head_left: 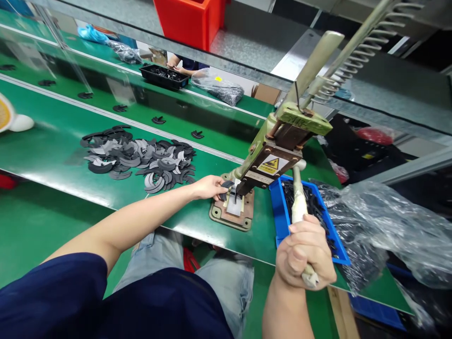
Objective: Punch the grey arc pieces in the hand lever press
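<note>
A green hand press (pixel 273 150) with a yellow warning label stands on the green workbench, its metal base plate (pixel 232 214) near the bench's front edge. At the tool under the ram, my left hand (pixel 209 187) pinches a dark curved plastic piece (pixel 226 190). Wrapped round the lower end of the press lever (pixel 299 202) is my right hand (pixel 305 254), its fingers closed. The lever slants down towards me. Left of the press lies a loose pile of black and grey curved pieces (pixel 141 157).
A blue bin (pixel 280 221) of black parts sits right of the press, beside clear plastic bags (pixel 388 226). Behind the pile, spaced black parts (pixel 158 120) lie on a green strip. A red bin (pixel 190 23) rests on the shelf. Across the bench, a person's hands (pixel 176 66) are near a black tray (pixel 164 76).
</note>
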`<state>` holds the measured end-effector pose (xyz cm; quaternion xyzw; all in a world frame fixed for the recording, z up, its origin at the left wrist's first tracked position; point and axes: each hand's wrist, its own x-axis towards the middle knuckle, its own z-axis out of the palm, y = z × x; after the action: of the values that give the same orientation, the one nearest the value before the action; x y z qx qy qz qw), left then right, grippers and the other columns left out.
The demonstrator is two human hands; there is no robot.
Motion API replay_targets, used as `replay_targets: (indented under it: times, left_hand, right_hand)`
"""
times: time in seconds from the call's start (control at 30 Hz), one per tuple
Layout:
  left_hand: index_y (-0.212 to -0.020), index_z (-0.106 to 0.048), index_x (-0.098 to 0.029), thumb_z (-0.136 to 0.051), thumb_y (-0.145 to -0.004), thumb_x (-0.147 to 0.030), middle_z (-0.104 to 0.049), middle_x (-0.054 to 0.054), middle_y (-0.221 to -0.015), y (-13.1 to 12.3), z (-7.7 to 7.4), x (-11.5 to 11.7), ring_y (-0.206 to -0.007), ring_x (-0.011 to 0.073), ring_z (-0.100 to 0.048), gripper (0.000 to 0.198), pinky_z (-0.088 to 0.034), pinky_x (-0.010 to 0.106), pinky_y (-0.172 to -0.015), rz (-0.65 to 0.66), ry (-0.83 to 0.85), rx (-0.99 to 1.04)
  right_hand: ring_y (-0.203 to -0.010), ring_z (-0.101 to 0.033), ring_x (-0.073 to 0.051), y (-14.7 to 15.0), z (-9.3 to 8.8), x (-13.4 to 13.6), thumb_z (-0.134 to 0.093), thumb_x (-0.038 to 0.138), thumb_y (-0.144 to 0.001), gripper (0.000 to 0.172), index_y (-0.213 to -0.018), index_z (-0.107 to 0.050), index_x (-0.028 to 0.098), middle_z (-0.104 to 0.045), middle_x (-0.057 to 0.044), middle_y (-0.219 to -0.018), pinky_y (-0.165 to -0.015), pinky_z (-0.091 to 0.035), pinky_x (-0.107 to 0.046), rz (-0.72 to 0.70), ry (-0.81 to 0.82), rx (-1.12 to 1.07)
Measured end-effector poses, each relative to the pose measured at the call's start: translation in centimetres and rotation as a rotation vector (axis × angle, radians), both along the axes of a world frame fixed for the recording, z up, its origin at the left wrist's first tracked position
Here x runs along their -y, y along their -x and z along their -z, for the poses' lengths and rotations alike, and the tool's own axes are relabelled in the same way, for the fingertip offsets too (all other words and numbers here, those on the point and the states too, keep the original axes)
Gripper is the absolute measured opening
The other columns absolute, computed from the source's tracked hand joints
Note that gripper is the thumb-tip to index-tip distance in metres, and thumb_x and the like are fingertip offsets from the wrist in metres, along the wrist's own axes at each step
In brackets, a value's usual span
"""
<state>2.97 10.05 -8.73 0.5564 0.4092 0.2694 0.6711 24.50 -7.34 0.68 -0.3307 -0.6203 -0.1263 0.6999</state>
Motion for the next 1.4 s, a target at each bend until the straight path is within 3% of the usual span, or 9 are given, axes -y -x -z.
replay_targets:
  times: [0.23,0.4,0.73,0.93,1.03,1.17,1.27,1.33,1.4]
  left_hand:
    - [-0.077,-0.063,-0.015,-0.087,-0.079,-0.032,-0.069,0.001,-0.063,-0.8,-0.4,-1.7,-0.052,0.0134,-0.068,0.029,-0.053,0.02,-0.05,0.121,-0.101,-0.18]
    - [-0.075,-0.059,-0.016,-0.088,-0.079,-0.032,-0.066,0.0,-0.06,-1.0,-1.0,-2.1,-0.052,0.0132,-0.067,0.033,-0.056,0.02,-0.051,0.14,-0.008,-0.237]
    - [-0.087,-0.069,-0.015,-0.086,-0.08,-0.027,-0.072,0.005,-0.067,-1.4,-1.5,-3.0,-0.053,0.0149,-0.069,0.022,-0.059,0.021,-0.053,0.214,0.207,-0.327]
    - [-0.079,-0.07,-0.015,-0.093,-0.071,-0.029,-0.07,0.007,-0.058,-1.4,-0.7,-3.6,-0.045,0.0177,-0.067,0.028,-0.056,0.022,-0.046,0.224,0.255,-0.246]
    - [-0.078,-0.069,-0.015,-0.094,-0.069,-0.029,-0.069,0.007,-0.056,-1.5,-0.3,-3.5,-0.044,0.018,-0.067,0.03,-0.054,0.022,-0.045,0.21,0.283,-0.228]
    - [-0.085,-0.07,-0.016,-0.092,-0.072,-0.029,-0.07,0.006,-0.058,-1.9,-0.6,-2.6,-0.043,0.0162,-0.064,0.029,-0.053,0.022,-0.046,0.133,0.278,-0.275]
    - [-0.09,-0.07,-0.016,-0.091,-0.073,-0.028,-0.069,0.004,-0.058,-2.0,-1.5,-1.6,-0.045,0.0167,-0.066,0.029,-0.055,0.023,-0.049,0.112,0.245,-0.259]
    - [-0.093,-0.069,-0.016,-0.089,-0.076,-0.03,-0.07,0.004,-0.06,-1.6,-2.2,-0.8,-0.046,0.0165,-0.067,0.03,-0.057,0.023,-0.051,0.095,0.219,-0.209]
    - [-0.09,-0.066,-0.016,-0.089,-0.078,-0.035,-0.07,0.003,-0.062,-0.5,-2.8,0.3,-0.048,0.016,-0.068,0.032,-0.057,0.023,-0.051,0.076,0.186,-0.149]
  right_hand:
    - [-0.065,-0.064,-0.015,0.1,0.0,-0.1,-0.061,0.029,-0.087,0.036,-0.055,-0.048,0.021,-0.055,0.005,-0.057,-0.09,-0.056,-0.053,0.001,0.007,-0.016]
    - [-0.062,-0.062,-0.013,0.4,0.1,-0.3,-0.06,0.03,-0.088,0.039,-0.053,-0.045,0.021,-0.052,0.006,-0.054,-0.088,-0.055,-0.052,0.01,-0.034,-0.043]
    - [-0.061,-0.061,-0.014,0.7,-0.3,-0.4,-0.06,0.03,-0.088,0.037,-0.055,-0.047,0.021,-0.053,0.005,-0.054,-0.087,-0.054,-0.051,0.001,-0.042,-0.071]
    - [-0.06,-0.061,-0.016,0.5,0.3,-0.2,-0.062,0.029,-0.087,0.036,-0.055,-0.047,0.022,-0.053,0.004,-0.054,-0.086,-0.055,-0.054,-0.011,-0.035,-0.043]
    - [-0.06,-0.061,-0.016,0.5,-1.6,-0.6,-0.062,0.029,-0.089,0.038,-0.055,-0.045,0.021,-0.052,0.004,-0.055,-0.085,-0.055,-0.051,-0.05,-0.056,-0.051]
    - [-0.072,-0.066,-0.017,0.2,-8.5,-2.8,-0.067,0.034,-0.088,0.013,-0.085,-0.062,0.023,-0.059,0.002,-0.074,-0.083,-0.057,-0.045,-0.189,-0.11,-0.108]
    - [-0.107,-0.07,-0.02,-0.4,-13.2,-4.3,-0.06,0.039,-0.094,0.039,-0.126,-0.061,0.019,-0.061,-0.007,-0.107,-0.103,-0.052,-0.047,-0.242,0.092,-0.1]
    - [-0.125,-0.065,-0.025,-0.8,-13.4,-4.5,-0.06,0.05,-0.092,0.057,-0.14,-0.054,0.019,-0.058,-0.011,-0.127,-0.112,-0.046,-0.049,-0.236,0.141,-0.098]
    - [-0.131,-0.06,-0.028,-1.3,-10.7,-4.1,-0.066,0.062,-0.086,0.071,-0.143,-0.051,0.021,-0.053,-0.012,-0.139,-0.115,-0.046,-0.051,-0.136,0.036,-0.137]
